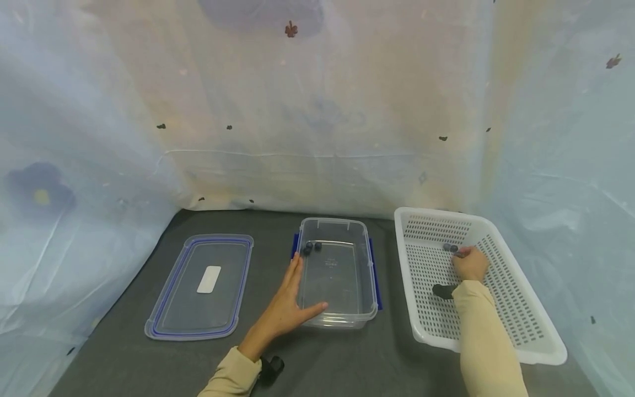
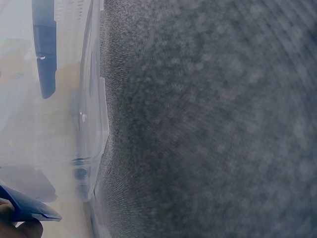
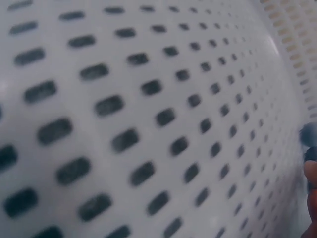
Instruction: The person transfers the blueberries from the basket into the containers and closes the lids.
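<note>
My left hand [image 1: 285, 311] lies along the left side of a clear plastic container [image 1: 337, 298], fingers stretched out and thumb over the near rim. In the left wrist view, its fingertips [image 2: 27, 229] are at a blue side latch [image 2: 25, 204]. Several blueberries [image 1: 318, 246] sit in the container's far left corner. Inside a white perforated basket [image 1: 404, 264], my right hand [image 1: 471, 266] reaches down to the far end, its curled fingertips pinching a small dark blueberry [image 1: 460, 255]. Other blueberries [image 1: 447, 247] lie right beside those fingertips.
A clear lid [image 1: 230, 275] with a blue seal and a white label [image 1: 209, 279] lies flat on the dark cloth [image 1: 387, 353] at the left. Pale patterned sheeting [image 1: 317, 110] hangs behind and at both sides. Dark wrist cameras [image 1: 272, 369] are on both wrists.
</note>
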Motion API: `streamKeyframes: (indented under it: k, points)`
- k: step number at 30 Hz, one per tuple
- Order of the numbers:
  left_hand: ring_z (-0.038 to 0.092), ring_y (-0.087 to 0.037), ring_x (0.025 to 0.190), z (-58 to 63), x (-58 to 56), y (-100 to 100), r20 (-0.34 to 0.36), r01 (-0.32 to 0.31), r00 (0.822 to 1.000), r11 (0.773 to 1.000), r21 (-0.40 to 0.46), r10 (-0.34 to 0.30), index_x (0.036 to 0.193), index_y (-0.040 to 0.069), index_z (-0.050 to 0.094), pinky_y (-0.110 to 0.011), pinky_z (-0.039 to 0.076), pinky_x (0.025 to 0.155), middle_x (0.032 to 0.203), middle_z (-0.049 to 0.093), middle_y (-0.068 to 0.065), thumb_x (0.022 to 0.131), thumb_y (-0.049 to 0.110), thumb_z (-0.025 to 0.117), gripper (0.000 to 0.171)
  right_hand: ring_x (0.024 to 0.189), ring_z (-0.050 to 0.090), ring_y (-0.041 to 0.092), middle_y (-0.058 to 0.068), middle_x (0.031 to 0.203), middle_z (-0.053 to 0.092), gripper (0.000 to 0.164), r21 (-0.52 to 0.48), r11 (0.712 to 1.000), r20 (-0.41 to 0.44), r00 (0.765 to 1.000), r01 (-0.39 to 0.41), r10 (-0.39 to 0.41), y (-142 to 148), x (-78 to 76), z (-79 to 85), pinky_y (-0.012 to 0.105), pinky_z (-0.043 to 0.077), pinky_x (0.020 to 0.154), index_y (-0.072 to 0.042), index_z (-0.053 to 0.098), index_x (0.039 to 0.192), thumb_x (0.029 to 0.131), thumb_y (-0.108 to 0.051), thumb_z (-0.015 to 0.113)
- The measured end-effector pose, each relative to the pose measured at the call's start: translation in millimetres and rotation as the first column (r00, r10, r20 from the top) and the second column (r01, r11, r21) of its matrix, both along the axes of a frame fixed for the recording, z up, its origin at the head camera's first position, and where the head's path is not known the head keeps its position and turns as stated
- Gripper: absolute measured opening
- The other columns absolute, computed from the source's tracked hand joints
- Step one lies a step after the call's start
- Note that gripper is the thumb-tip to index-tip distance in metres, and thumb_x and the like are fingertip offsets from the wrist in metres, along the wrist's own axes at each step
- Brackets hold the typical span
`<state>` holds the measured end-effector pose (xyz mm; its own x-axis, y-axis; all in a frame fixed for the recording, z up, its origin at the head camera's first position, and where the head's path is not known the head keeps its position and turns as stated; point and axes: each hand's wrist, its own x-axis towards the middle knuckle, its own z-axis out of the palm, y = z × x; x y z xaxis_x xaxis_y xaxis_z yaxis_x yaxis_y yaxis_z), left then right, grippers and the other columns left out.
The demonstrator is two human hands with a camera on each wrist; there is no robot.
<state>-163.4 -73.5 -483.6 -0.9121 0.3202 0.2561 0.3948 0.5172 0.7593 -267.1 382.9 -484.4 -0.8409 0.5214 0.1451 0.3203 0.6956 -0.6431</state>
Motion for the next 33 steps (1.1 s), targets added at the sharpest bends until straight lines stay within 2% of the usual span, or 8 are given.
streamKeyframes:
  k: [3, 7, 14, 18, 21, 23, 27, 33]
  points:
    - [0.007, -0.026, 0.145, -1.0, -0.1, 0, 0.002, -0.002, 1.000, 1.000, -0.001, 0.002, 0.156, 0.013, 0.003, -0.059, 0.024, 0.107, 0.162, -0.005, -0.004, 0.080, 0.060, 0.070, 0.112, 0.103, 0.046, 0.046, 0.031, 0.103, 0.055, 0.026, -0.012, 1.000, -0.012, 1.000, -0.001, 0.000, -1, -3.2, 4.6, 0.056, 0.026, 0.100, 0.012, 0.054, 0.106, 0.085, -0.003, 0.058]
    - [0.006, -0.025, 0.144, -0.4, -0.4, 0, 0.010, 0.005, 1.000, 1.000, 0.002, -0.005, 0.156, 0.014, 0.002, -0.059, 0.024, 0.107, 0.162, -0.006, -0.002, 0.080, 0.059, 0.071, 0.113, 0.103, 0.046, 0.044, 0.030, 0.103, 0.056, 0.027, -0.032, 0.999, -0.077, 0.997, -0.002, 0.000, -4, -7.6, 12.9, 0.055, 0.022, 0.102, 0.011, 0.055, 0.107, 0.086, -0.005, 0.060]
    - [0.007, -0.030, 0.145, 0.7, 0.3, 0, -0.005, 0.008, 1.000, 1.000, 0.016, -0.008, 0.156, 0.010, 0.005, -0.060, 0.024, 0.107, 0.162, -0.003, -0.007, 0.080, 0.056, 0.072, 0.111, 0.108, 0.049, 0.039, 0.025, 0.111, 0.058, 0.033, -0.152, 0.988, -0.128, 0.990, 0.031, -0.051, -13, -13.8, 31.0, 0.051, 0.029, 0.100, 0.008, 0.057, 0.118, 0.090, -0.010, 0.061]
    - [0.007, -0.030, 0.145, 0.6, 0.4, 0, -0.005, 0.006, 1.000, 1.000, 0.026, -0.006, 0.156, 0.009, 0.006, -0.060, 0.023, 0.107, 0.162, -0.003, -0.007, 0.080, 0.055, 0.073, 0.111, 0.099, 0.055, 0.029, 0.021, 0.111, 0.061, 0.033, -0.171, 0.985, -0.159, 0.986, 0.030, -0.057, -18, -14.2, 41.5, 0.036, 0.043, 0.083, 0.006, 0.060, 0.118, 0.090, -0.012, 0.063]
    - [0.007, -0.030, 0.145, 0.4, 0.6, 0, -0.001, 0.004, 1.000, 1.000, 0.025, -0.004, 0.156, 0.009, 0.005, -0.060, 0.023, 0.107, 0.162, -0.003, -0.006, 0.080, 0.055, 0.072, 0.111, 0.084, 0.056, 0.016, 0.017, 0.109, 0.063, 0.033, -0.170, 0.985, -0.183, 0.981, 0.028, -0.059, -20, -13.8, 48.1, 0.021, 0.044, 0.065, 0.003, 0.062, 0.118, 0.090, -0.014, 0.065]
    - [0.007, -0.029, 0.145, 0.3, 0.6, 0, 0.003, 0.003, 1.000, 1.000, 0.019, -0.003, 0.156, 0.010, 0.005, -0.060, 0.023, 0.107, 0.162, -0.004, -0.005, 0.080, 0.056, 0.072, 0.111, 0.077, 0.052, 0.007, 0.015, 0.108, 0.063, 0.033, -0.172, 0.985, -0.209, 0.976, 0.026, -0.062, -23, -13.1, 52.7, 0.015, 0.040, 0.060, 0.002, 0.063, 0.117, 0.090, -0.016, 0.066]
    - [0.007, -0.030, 0.145, 0.2, 0.4, 0, 0.003, 0.000, 1.000, 1.000, 0.015, 0.000, 0.156, 0.011, 0.005, -0.060, 0.023, 0.107, 0.162, -0.004, -0.005, 0.081, 0.056, 0.072, 0.111, 0.072, 0.049, -0.001, 0.009, 0.104, 0.063, 0.034, -0.201, 0.979, -0.253, 0.965, 0.011, -0.063, -29, -11.6, 61.4, 0.012, 0.041, 0.058, 0.000, 0.065, 0.117, 0.090, -0.021, 0.068]
    - [0.006, -0.029, 0.145, 1.3, 0.7, 0, 0.006, 0.002, 1.000, 1.000, 0.016, -0.002, 0.156, 0.012, 0.004, -0.060, 0.022, 0.107, 0.162, -0.004, -0.005, 0.080, 0.056, 0.072, 0.111, 0.077, 0.052, 0.001, 0.001, 0.100, 0.061, 0.036, -0.273, 0.961, -0.304, 0.951, -0.036, -0.050, -39, -7.4, 75.6, 0.017, 0.043, 0.065, -0.002, 0.066, 0.118, 0.089, -0.024, 0.070]
